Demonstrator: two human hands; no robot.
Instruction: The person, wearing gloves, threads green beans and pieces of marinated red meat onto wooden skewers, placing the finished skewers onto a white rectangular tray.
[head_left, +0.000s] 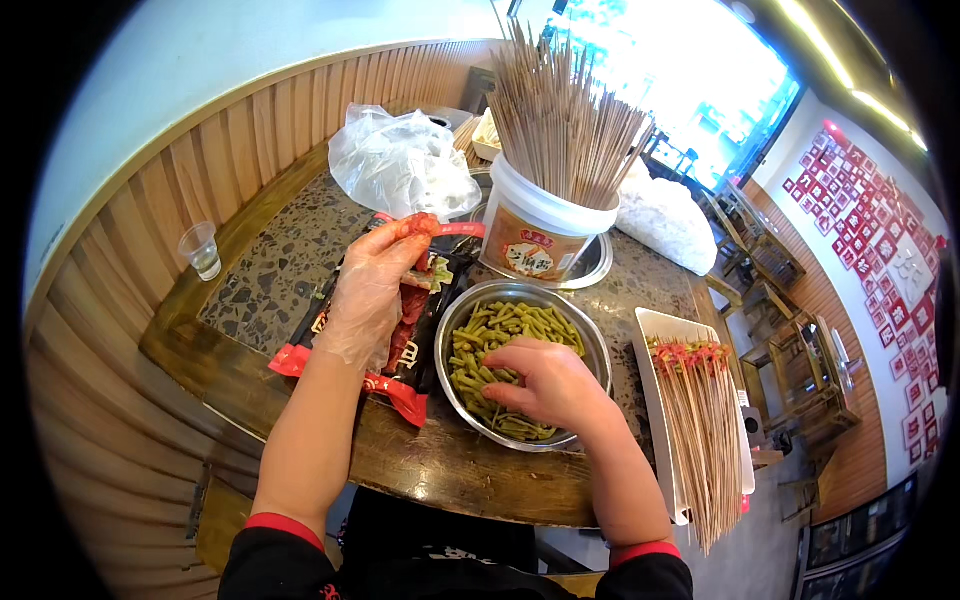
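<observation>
My left hand (367, 292), in a clear plastic glove, pinches a piece of red marinated meat (422, 223) at its fingertips. Below it lies an opened black and red plastic package (401, 397) with more red meat (409, 311) inside. A pale green bundle (439, 276) shows near the package's far end. My right hand (551, 382) is bare and reaches over a round steel bowl (448, 397) of cut green beans (525, 319). Thumb and forefinger are apart, close to the beans; whether they touch them I cannot tell.
A white plastic bucket (525, 238) packed with bamboo skewers (559, 124) stands behind the bowl on a steel tray (600, 262). At right, a white tray (652, 405) holds skewers (694, 435) with red-and-green tips. Plastic bags (401, 161) and a clear cup (201, 255) stand farther off.
</observation>
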